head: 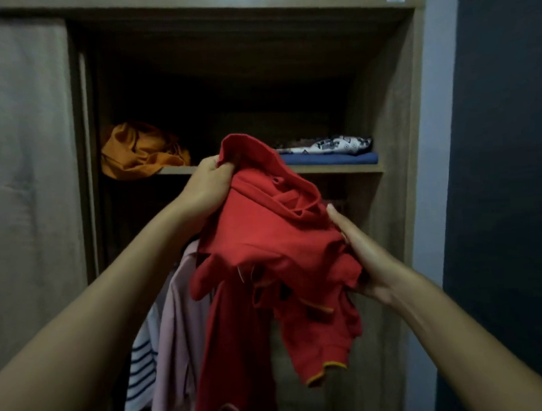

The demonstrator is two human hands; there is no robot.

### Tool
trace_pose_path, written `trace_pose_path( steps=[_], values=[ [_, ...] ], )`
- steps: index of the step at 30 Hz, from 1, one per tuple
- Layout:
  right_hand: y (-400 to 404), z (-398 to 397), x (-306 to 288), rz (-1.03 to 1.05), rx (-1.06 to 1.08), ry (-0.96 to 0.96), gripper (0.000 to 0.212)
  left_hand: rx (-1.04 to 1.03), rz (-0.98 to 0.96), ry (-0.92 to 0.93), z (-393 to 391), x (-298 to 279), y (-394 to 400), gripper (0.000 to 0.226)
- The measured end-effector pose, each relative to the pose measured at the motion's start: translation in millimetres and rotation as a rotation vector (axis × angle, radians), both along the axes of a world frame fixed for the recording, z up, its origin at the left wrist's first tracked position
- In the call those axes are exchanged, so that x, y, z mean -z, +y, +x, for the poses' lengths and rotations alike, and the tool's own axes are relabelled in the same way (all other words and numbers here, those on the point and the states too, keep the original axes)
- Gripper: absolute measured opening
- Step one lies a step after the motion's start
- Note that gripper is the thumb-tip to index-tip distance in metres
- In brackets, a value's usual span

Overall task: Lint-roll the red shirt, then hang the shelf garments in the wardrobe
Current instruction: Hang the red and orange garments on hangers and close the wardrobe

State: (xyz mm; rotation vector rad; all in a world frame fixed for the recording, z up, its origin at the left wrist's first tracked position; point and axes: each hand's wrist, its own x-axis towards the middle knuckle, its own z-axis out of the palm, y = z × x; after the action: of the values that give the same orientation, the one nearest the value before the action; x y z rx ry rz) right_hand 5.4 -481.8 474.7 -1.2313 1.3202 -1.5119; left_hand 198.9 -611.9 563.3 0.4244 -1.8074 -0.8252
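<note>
I hold a crumpled red shirt (274,242) in front of the open wardrobe. My left hand (208,184) grips its upper edge near the collar. My right hand (363,260) holds the bundle from the right side, thumb up along the cloth and fingers tucked beneath. A sleeve with a yellow-trimmed hem hangs down below. Behind it, on the wardrobe shelf (333,169), lie a bunched orange garment (137,152) at the left and a folded blue garment (333,159) with a white patterned one (332,145) on top at the right.
Below the shelf hang a pink shirt (179,333), a striped white top (141,366) and another red garment (235,346). A sliding wardrobe door (26,185) covers the left side. A dark wall (504,164) stands at the right.
</note>
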Motion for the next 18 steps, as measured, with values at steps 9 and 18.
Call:
trace_pose_path(
  steps=[9,18],
  values=[
    [39.4,-3.8,48.1,0.301,-0.083,0.192,0.038,-0.297,0.347,-0.014,24.2,45.7,9.6,0.031],
    [18.7,19.2,55.1,0.102,0.017,-0.216,0.029,-0.131,0.555,-0.342,46.5,139.9,16.6,0.063]
  ],
)
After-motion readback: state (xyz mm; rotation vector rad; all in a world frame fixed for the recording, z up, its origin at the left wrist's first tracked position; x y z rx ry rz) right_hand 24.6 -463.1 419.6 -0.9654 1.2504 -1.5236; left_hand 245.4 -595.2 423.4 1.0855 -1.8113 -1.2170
